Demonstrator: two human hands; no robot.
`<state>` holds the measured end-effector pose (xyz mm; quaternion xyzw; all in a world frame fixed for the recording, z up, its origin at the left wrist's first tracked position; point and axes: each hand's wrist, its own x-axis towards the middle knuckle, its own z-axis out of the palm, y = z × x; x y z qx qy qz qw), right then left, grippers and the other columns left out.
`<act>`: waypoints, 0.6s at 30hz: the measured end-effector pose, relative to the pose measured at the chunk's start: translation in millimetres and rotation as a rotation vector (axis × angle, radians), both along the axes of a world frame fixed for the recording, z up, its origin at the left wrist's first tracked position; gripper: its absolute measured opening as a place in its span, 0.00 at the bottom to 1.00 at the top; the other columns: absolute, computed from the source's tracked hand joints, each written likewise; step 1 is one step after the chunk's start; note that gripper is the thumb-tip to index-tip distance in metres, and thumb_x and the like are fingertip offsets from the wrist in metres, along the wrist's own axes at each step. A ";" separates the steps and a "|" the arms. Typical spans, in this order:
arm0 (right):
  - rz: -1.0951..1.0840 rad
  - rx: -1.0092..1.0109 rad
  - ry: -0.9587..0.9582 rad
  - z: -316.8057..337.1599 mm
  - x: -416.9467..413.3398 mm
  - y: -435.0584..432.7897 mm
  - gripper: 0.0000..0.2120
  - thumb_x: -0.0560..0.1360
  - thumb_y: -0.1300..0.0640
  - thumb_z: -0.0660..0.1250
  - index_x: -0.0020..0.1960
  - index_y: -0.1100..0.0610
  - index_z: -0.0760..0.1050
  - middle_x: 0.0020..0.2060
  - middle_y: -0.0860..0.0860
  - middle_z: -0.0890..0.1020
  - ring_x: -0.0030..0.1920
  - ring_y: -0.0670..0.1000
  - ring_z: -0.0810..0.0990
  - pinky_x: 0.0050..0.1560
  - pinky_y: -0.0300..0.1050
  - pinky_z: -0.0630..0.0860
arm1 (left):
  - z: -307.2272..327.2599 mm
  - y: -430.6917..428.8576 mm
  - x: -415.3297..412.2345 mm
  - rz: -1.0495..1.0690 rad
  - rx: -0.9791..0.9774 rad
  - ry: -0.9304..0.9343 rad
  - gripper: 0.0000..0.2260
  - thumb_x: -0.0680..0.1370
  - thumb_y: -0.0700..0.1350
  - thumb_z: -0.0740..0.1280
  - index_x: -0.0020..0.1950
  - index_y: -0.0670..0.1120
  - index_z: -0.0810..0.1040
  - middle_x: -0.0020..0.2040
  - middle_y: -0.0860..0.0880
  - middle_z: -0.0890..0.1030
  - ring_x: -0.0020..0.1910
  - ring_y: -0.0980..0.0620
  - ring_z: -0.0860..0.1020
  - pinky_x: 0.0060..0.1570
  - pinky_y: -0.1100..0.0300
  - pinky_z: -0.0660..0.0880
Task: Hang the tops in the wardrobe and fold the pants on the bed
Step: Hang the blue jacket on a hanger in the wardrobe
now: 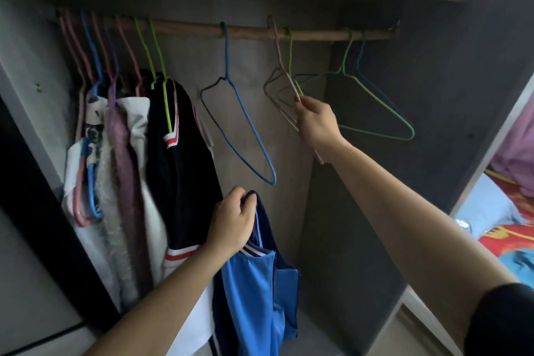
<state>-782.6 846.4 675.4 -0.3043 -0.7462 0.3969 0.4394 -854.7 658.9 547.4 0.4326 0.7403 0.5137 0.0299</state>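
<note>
Reaching into the wardrobe with both hands. Right hand is up near the middle of the rod, thumb and curled fingers gripping the sloping arm of a pink hanger. Its hook sits on the rod and its lower end sticks out below the wrist. Lime hanger hangs just beside it, wires overlapping; cannot tell whether the hand touches that one too.

Left hand is lower, toward the wardrobe's front, fingers bunched tight round the upper edge of a blue top. The top drapes straight down from the fist, navy panels and white stripes showing.

Blue hanger hangs on the rod between the two hands. Green hanger and navy hanger hang at the rod's right end.

The rod's left end is crowded: black top with red-white trim, white and mauve garments beside it.

Bed with a red patterned cover shows past the wardrobe's right edge.
</note>
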 end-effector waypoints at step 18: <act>-0.116 0.030 0.071 -159.2 192.2 -85.6 0.04 0.78 0.50 0.66 0.52 0.46 0.72 0.36 0.48 0.78 0.34 0.50 0.77 0.33 0.47 0.75 | -36.4 27.4 55.7 -0.215 -0.188 0.001 0.14 0.79 0.48 0.64 0.36 0.46 0.70 0.27 0.52 0.73 0.31 0.49 0.73 0.36 0.53 0.73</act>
